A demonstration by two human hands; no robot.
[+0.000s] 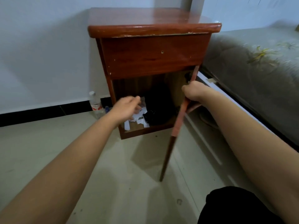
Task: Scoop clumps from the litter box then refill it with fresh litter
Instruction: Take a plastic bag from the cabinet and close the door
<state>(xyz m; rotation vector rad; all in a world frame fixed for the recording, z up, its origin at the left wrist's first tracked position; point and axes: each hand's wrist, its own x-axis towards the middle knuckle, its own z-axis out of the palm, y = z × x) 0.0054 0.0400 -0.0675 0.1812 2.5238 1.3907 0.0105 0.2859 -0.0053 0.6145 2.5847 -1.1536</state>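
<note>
The left hand's (127, 109) fingers are loosely curled and hold nothing, at the mouth of the nightstand's (153, 28) open lower compartment. The right hand (194, 93) grips the cabinet door (177, 123) near its top, holding it swung out. Just beyond the left fingers lie white paper scraps (137, 118). Deeper in, to their right, sits 1 dark object (156, 110), too dim to name. No litter box shows. Judging by reach, the left hand is the nearer one for fetching anything from inside.
</note>
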